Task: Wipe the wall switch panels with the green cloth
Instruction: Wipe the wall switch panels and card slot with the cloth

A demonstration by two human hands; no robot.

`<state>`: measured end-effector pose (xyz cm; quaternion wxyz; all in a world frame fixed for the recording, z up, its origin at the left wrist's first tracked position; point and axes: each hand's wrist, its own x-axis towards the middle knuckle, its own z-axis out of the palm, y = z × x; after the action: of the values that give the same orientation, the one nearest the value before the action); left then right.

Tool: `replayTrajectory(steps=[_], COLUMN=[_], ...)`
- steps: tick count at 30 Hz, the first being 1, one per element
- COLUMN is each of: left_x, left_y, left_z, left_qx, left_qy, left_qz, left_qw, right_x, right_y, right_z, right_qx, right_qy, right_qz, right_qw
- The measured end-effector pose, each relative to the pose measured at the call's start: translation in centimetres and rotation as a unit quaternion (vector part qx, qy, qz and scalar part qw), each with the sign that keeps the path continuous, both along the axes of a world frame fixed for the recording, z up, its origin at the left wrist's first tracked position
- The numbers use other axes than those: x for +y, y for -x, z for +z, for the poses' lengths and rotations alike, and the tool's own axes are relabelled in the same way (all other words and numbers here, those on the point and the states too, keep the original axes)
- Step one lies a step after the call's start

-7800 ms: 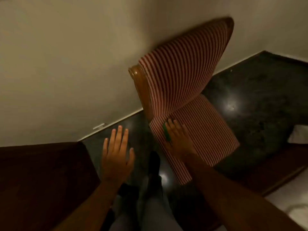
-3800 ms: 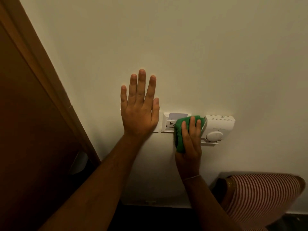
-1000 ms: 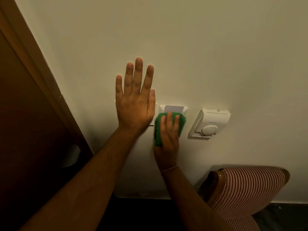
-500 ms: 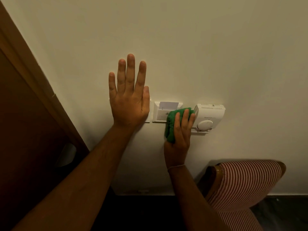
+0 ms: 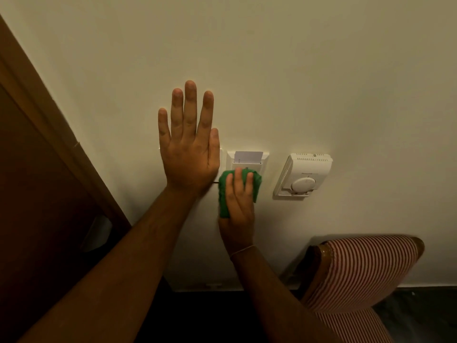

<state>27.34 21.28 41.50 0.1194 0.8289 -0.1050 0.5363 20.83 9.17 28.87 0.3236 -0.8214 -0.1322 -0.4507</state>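
Observation:
My right hand (image 5: 238, 201) presses the green cloth (image 5: 223, 194) flat against the lower part of a white key-card panel (image 5: 247, 159), which has a card standing in its slot. My left hand (image 5: 189, 142) lies flat on the cream wall with fingers spread, covering most of another white switch panel (image 5: 220, 154), of which only the right edge shows. A white thermostat with a round dial (image 5: 303, 177) is mounted to the right, apart from the cloth.
A brown wooden door and frame (image 5: 44, 144) run along the left side. A red-and-white striped chair (image 5: 366, 271) stands against the wall at lower right. The dark floor (image 5: 420, 315) meets a white skirting below.
My right hand has slid the cloth left and down, from the gap beside the thermostat back onto the key-card panel's lower part. The left hand stays flat on the wall.

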Motion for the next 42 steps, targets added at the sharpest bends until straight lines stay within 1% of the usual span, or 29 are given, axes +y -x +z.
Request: replayTrajectory(steps=[4, 9, 13, 16, 22, 28, 31, 34, 38, 40, 42], left_x=[0.1, 0.3, 0.5, 0.4, 0.2, 0.0, 0.1, 0.3, 0.7, 0.3, -0.8], left_y=[-0.1, -0.5, -0.8, -0.7, -0.3, 0.3, 1.1, 2.4, 5.4, 7.4, 9.5], left_z=[0.0, -0.3, -0.4, -0.3, 0.1, 0.6, 1.0, 1.3, 0.3, -1.3, -3.4], left_qx=[-0.008, -0.023, -0.022, -0.015, 0.009, 0.048, 0.082, 0.106, 0.106, 0.115, 0.134], left_qy=[-0.001, -0.001, -0.002, 0.002, 0.005, -0.007, -0.007, 0.001, 0.05, 0.066, 0.076], left_qz=[-0.005, -0.002, 0.011, 0.003, -0.004, 0.011, 0.004, -0.015, -0.013, -0.011, -0.01], left_qw=[1.0, 1.0, 1.0, 1.0, 1.0, 0.999, 0.997, 0.994, 0.993, 0.991, 0.988], right_x=[1.2, 0.6, 0.5, -1.9, -5.4, -5.5, -5.9, -7.1, -10.8, -13.2, -15.7], right_y=[-0.1, -0.3, -0.5, -0.6, 0.2, 1.6, 2.2, 2.5, 2.9, 3.5, 4.4], right_z=[0.5, 2.2, 3.1, 2.8, 2.0, 3.4, 5.7, 9.4, 14.0, 14.8, 14.1], right_qx=[0.009, -0.031, -0.033, -0.048, -0.014, 0.019, -0.01, -0.073, -0.162, -0.173, -0.155], right_qy=[0.003, 0.033, 0.043, 0.058, 0.001, -0.005, 0.004, 0.008, 0.022, 0.032, 0.039], right_qz=[0.01, 0.046, 0.065, 0.043, -0.039, -0.012, -0.011, -0.017, -0.033, -0.052, -0.071], right_qw=[1.0, 0.998, 0.996, 0.996, 0.999, 1.0, 1.0, 0.997, 0.986, 0.983, 0.985])
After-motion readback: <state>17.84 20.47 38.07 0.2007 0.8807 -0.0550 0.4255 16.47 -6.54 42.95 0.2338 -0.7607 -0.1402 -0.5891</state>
